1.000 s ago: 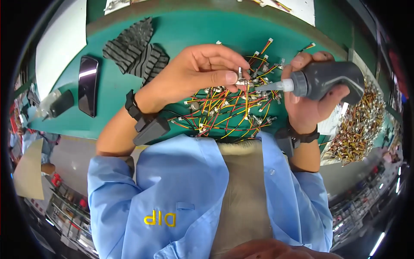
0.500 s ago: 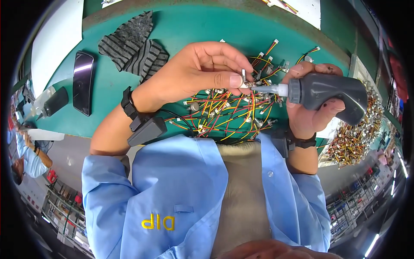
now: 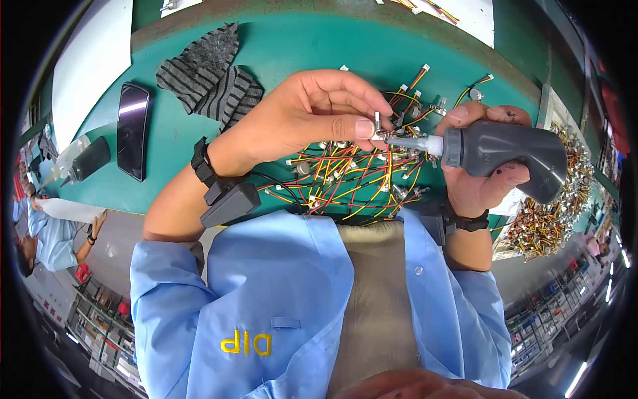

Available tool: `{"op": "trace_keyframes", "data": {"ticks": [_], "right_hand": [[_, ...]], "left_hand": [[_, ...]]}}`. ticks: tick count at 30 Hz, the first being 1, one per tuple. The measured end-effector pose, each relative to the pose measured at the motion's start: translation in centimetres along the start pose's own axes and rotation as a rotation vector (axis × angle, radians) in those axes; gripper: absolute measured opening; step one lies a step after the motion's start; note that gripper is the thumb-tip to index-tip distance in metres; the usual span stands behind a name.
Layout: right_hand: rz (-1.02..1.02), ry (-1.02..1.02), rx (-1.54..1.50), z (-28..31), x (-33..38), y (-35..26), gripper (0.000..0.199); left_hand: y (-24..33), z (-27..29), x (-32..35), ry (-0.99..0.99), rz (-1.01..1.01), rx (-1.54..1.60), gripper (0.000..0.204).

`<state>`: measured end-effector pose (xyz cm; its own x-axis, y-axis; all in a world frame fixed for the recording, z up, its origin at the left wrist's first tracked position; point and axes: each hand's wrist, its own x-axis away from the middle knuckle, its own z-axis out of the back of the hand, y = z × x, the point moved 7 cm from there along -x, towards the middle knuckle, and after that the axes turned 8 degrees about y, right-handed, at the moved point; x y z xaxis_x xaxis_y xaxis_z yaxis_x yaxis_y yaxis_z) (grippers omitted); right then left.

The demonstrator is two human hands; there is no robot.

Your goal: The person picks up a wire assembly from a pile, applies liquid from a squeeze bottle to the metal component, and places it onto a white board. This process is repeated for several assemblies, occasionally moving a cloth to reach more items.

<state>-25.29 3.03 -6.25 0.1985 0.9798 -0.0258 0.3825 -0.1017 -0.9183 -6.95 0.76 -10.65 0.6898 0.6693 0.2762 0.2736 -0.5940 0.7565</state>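
Counter: green counter is lying under both hands, with a white sheet sitting at its far left.
Wires: lots of red, yellow and black wires are lying in a messy pile on the counter, right below the hands.
Left hand: left hand is pinching a small metal part between thumb and fingertips, holding it up above the wire pile.
Small part: it is standing almost upright, its long side running up and down.
Right hand: right hand is wrapping its grip tight around a grey squeeze bottle.
Bottle: it is lying on its side, long way going left to right, and its thin white nozzle is pointing left, touching the small metal part.
Other things: striped grey cloth and a black phone are resting on the counter to the left, well apart from the hands.
Far right: another heap of wired pieces is sitting beside the right hand.
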Motion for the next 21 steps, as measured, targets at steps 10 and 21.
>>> {"op": "trace_keyframes", "data": {"ticks": [10, 21], "right_hand": [[-0.006, 0.023, 0.048, 0.14, 0.00, -0.21, 0.065], [-0.003, 0.026, 0.193, 0.09, 0.11, -0.46, 0.072]], "left_hand": [[-0.03, -0.01, -0.09, 0.003, -0.015, -0.006, 0.023], [-0.07, 0.12, -0.05, 0.005, -0.013, -0.008, 0.024]]}}
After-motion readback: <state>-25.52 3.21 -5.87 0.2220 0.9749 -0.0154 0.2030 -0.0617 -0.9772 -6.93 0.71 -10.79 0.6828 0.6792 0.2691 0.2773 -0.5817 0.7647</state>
